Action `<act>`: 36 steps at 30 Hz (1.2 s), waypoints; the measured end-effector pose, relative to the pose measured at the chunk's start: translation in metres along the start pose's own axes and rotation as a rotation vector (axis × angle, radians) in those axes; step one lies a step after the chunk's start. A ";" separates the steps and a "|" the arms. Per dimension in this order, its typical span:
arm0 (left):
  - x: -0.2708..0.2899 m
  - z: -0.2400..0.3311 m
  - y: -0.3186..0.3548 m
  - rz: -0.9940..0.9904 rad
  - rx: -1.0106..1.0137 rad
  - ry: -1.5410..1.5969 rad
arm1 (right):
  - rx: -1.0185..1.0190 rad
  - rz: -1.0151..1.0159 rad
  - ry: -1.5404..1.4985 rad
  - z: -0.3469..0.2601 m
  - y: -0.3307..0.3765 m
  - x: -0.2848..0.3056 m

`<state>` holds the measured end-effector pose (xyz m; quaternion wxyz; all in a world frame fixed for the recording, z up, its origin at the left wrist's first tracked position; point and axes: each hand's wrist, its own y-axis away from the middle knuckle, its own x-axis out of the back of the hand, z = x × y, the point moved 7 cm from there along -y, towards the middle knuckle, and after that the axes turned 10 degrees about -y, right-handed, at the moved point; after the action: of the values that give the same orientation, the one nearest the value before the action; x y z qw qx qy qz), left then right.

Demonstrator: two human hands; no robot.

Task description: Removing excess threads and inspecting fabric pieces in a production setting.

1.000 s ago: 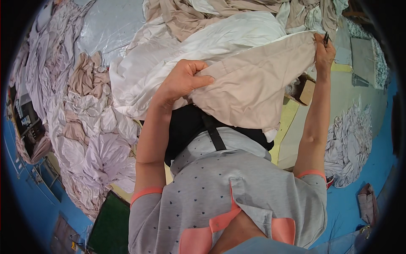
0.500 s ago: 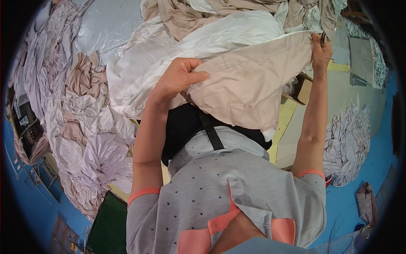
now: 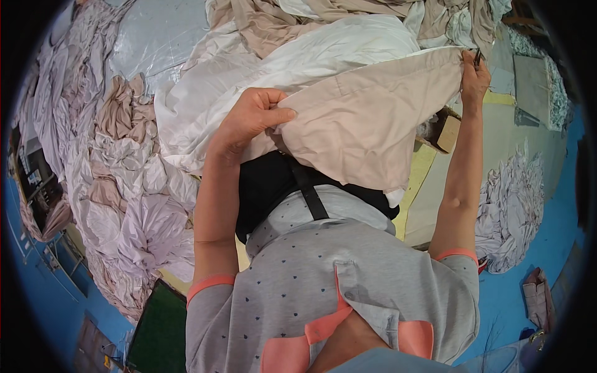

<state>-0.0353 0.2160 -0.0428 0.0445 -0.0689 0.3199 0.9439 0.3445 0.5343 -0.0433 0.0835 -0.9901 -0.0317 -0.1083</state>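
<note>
A pale beige-pink cloth (image 3: 367, 118) is stretched between my two hands, its upper edge running taut and its lower part hanging in front of my waist. My left hand (image 3: 254, 115) is closed, pinching the cloth's edge between thumb and fingers. At the upper right, my right hand (image 3: 475, 79) grips the other end of that edge. A small dark pointed tool (image 3: 477, 58) sticks out of the right hand; most of it is hidden by the fingers, so its kind cannot be told. White cloth (image 3: 336, 45) lies crumpled just beyond the stretched piece.
Heaped white, lilac and beige cloths (image 3: 143, 180) fill the left side, with more beige fabric (image 3: 267, 28) at the far edge. A cardboard box (image 3: 448, 133) stands beside my right forearm. Farther right is a lilac fabric pile (image 3: 511, 208) near the blue floor (image 3: 497, 304).
My left hand has moved slightly left along with its end of the cloth, and the upper edge is a little longer between the hands. The right hand has barely shifted.
</note>
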 end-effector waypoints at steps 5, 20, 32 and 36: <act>0.005 0.001 0.007 0.074 -0.053 -0.001 | -0.018 0.024 0.060 0.006 -0.001 0.010; 0.019 0.006 0.017 0.119 -0.052 0.007 | 0.071 0.092 0.289 0.003 -0.031 0.055; 0.030 0.009 0.024 0.150 -0.059 -0.016 | 0.090 0.176 0.464 -0.012 -0.041 0.091; 0.033 0.013 0.028 0.177 -0.078 -0.073 | 0.079 0.169 0.452 -0.008 -0.044 0.093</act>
<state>-0.0731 0.2031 -0.0213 -0.0301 -0.0078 0.2860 0.9577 0.4302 0.5803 -0.0080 0.1361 -0.9358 0.0667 -0.3182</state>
